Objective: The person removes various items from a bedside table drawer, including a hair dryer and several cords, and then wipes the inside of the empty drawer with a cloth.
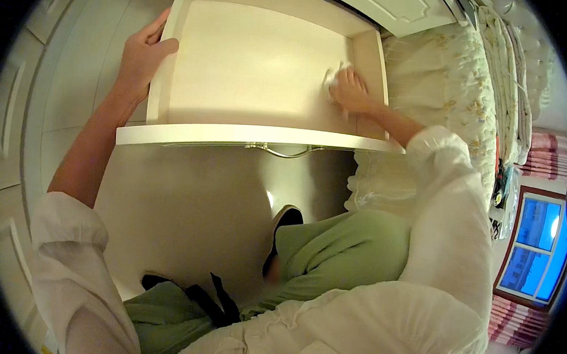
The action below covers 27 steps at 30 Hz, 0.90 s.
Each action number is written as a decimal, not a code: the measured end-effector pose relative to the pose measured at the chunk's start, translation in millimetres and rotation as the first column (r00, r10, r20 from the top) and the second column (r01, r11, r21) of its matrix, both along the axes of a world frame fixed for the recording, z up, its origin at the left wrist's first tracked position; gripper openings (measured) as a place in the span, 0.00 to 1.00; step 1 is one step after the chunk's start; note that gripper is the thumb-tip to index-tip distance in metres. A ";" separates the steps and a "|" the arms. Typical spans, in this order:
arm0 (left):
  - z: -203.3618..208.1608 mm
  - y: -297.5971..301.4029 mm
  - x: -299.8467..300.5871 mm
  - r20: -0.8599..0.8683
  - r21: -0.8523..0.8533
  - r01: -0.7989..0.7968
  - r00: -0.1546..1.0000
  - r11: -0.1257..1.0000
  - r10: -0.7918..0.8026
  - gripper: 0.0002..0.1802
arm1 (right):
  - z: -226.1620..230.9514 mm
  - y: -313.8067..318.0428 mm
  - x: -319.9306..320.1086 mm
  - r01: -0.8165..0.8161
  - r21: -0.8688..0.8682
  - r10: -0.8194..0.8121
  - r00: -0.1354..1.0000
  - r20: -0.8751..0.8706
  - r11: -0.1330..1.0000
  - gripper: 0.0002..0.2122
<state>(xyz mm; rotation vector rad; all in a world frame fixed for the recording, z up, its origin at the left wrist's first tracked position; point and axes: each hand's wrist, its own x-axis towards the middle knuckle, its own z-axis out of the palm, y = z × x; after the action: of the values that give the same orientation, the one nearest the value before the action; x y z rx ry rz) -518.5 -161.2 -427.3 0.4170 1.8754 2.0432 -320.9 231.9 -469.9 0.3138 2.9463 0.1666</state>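
Left hand [141,55] grips the pulled-out cream drawer's [251,66] side wall; right hand [350,89] presses a white cloth [332,78] inside, beside a floral-quilted bed [455,90].

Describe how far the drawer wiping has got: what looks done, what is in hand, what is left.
Done: the drawer is pulled open and holds nothing. In hand: the right hand presses a white cloth near the right wall, while the left hand grips the left wall. Left: cannot tell which parts are wiped.
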 end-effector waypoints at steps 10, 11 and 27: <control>-11.2 -2.1 -13.7 -0.124 -0.047 -0.078 0.990 0.996 0.072 0.35 | 14.5 -6.8 -50.7 0.151 0.181 -0.168 0.982 0.084 0.972 0.31; -4.1 -0.6 -8.8 -0.102 -0.065 -0.061 0.993 0.996 0.054 0.35 | 13.6 -9.7 -32.8 0.098 0.190 -0.103 0.995 0.015 0.977 0.27; -2.0 -2.3 0.0 -0.046 -0.044 -0.015 0.999 0.999 0.013 0.34 | 16.8 -1.8 -43.3 0.028 0.257 -0.037 0.999 0.031 0.966 0.21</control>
<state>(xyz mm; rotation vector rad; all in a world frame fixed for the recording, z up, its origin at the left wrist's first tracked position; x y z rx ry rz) -518.5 -163.6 -429.3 0.4441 1.9524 2.0132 -364.3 230.1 -453.0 0.3884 2.8825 0.5456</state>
